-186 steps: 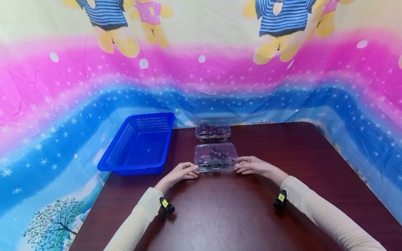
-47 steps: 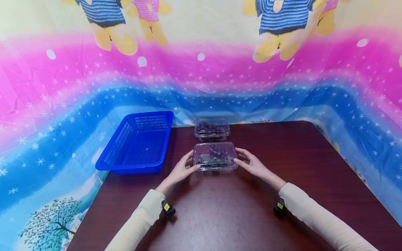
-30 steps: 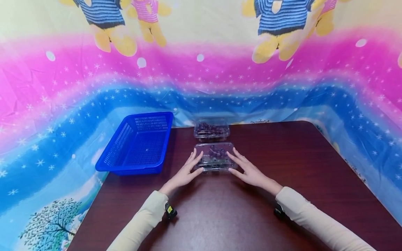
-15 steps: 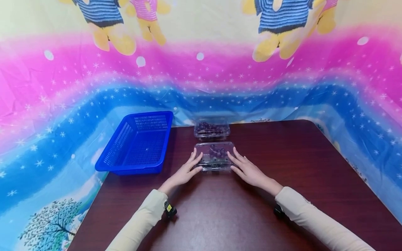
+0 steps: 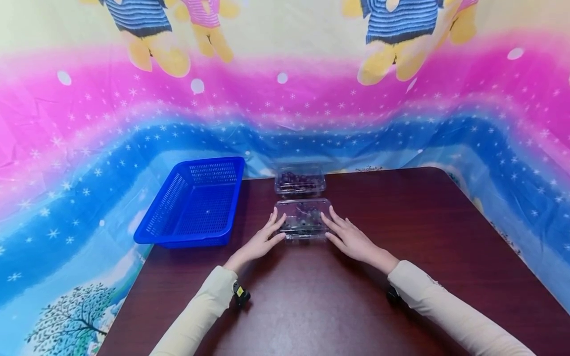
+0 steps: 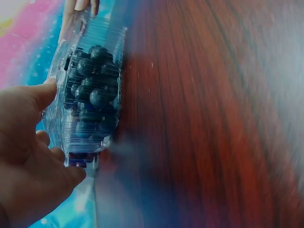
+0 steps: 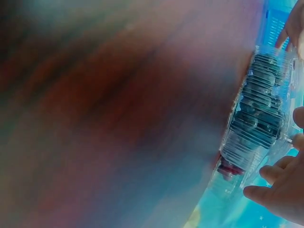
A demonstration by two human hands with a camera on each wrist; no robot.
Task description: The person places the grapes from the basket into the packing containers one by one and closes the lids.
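A clear plastic clamshell box of dark grapes [image 5: 305, 228] sits on the table in front of me, its lid down. My left hand [image 5: 257, 244] lies at its left end, fingers spread and fairly straight on the lid's edge, thumb near the front rim. Mirroring it, my right hand [image 5: 355, 243] rests spread on the right end. In the left wrist view, round grapes [image 6: 97, 76] show through the box's ribbed front wall, beside the left thumb. The right wrist view has the same box [image 7: 256, 111] left of the right hand [image 7: 287, 185].
Behind stands a second clear box of grapes [image 5: 300, 183]. An empty blue plastic basket [image 5: 191, 210] sits at the table's left side. The dark red-brown table [image 5: 401, 207] reaches back to a cartoon-print curtain [image 5: 311, 118].
Earlier both hands held the box low at its ends; since then they have risen and spread over the lid's ends. Over the last second they stay nearly still. The box keeps its place.
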